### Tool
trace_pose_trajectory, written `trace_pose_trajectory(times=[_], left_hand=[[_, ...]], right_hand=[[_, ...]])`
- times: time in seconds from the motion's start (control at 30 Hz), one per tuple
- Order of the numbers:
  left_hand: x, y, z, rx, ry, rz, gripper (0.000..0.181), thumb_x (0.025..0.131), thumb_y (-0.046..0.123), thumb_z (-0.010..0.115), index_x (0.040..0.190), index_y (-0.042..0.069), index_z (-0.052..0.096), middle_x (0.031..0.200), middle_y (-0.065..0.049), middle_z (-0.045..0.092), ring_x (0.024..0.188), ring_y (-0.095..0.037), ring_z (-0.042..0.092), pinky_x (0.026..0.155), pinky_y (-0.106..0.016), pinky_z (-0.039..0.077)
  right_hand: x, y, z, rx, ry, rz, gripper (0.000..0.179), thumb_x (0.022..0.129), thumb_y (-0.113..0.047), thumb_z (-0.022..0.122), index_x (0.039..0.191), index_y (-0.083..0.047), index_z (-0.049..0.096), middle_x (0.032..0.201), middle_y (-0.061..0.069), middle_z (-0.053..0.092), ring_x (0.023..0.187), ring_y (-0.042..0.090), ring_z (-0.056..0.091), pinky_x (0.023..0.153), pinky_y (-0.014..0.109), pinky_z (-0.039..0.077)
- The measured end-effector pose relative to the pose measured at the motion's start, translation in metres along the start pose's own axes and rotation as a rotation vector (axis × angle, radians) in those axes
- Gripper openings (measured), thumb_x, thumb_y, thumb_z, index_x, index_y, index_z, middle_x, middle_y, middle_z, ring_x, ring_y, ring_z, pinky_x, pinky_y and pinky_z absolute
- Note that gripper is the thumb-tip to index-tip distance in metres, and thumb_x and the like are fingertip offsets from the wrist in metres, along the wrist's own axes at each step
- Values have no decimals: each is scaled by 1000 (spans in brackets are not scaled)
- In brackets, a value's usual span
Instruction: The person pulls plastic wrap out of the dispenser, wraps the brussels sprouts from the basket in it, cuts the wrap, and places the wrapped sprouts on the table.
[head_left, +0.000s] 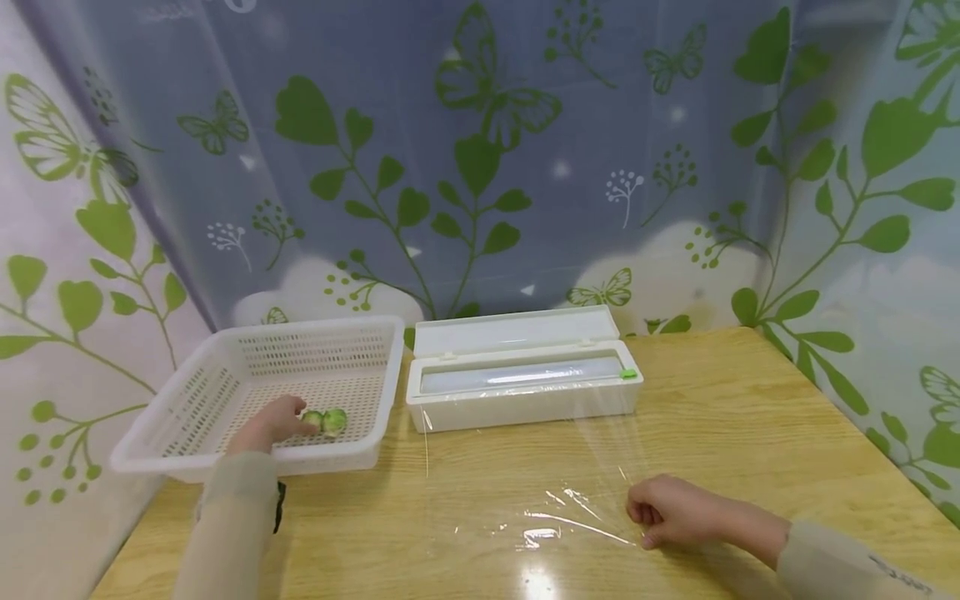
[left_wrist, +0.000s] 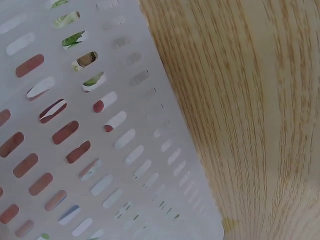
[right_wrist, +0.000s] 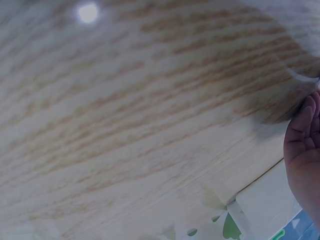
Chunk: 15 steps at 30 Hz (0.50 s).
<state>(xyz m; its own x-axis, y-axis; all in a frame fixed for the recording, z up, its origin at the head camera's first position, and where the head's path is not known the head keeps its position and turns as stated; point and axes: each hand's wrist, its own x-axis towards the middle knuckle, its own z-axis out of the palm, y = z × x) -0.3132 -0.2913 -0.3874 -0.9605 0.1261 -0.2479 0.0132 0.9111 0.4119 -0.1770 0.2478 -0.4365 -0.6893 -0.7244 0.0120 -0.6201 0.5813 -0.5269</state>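
My left hand [head_left: 273, 422] reaches over the near rim into a white plastic basket [head_left: 396, 358]. Its thumb and fingers close around the nearer of two green Brussels sprouts [head_left: 334, 422], which sit side by side. In the left wrist view, the slotted basket wall [left_wrist: 145, 145] hides most of this hand and the sprouts. At the lower right, my right hand [head_left: 675, 510] pinches a corner of clear plastic wrap [head_left: 540, 500]. The sheet stretches toward me from a white wrap dispenser [head_left: 525, 408], whose lid [head_left: 517, 332] stands raised behind the roll [head_left: 525, 375].
A light wooden table [head_left: 720, 392] carries everything. Set into the dispenser's right end is a green slider [head_left: 627, 374]. Behind and to the sides hangs a curtain [head_left: 600, 208] printed with leaves and butterflies. The basket stands left of the dispenser.
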Motion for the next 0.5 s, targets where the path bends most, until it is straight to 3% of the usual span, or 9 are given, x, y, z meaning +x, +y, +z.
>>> trace_pose_trajectory(times=[0.27, 0.5], left_hand=[[7, -4, 4, 22, -5, -4, 55, 79, 18, 66, 117, -15, 43, 117, -33, 44, 107, -46, 41, 88, -54, 33], [26, -23, 8, 68, -25, 19, 55, 74, 27, 71, 107, -12, 52, 102, -26, 55, 92, -37, 52, 78, -48, 42]], right_hand=[[-1, 0, 1, 3, 0, -7, 26, 65, -17, 74, 74, -15, 50, 65, -15, 44, 59, -1, 42, 52, 17, 39], [-2, 1, 1, 6, 8, -3, 26, 66, -16, 74, 74, -15, 50, 66, -15, 44, 60, -1, 42, 52, 18, 39]])
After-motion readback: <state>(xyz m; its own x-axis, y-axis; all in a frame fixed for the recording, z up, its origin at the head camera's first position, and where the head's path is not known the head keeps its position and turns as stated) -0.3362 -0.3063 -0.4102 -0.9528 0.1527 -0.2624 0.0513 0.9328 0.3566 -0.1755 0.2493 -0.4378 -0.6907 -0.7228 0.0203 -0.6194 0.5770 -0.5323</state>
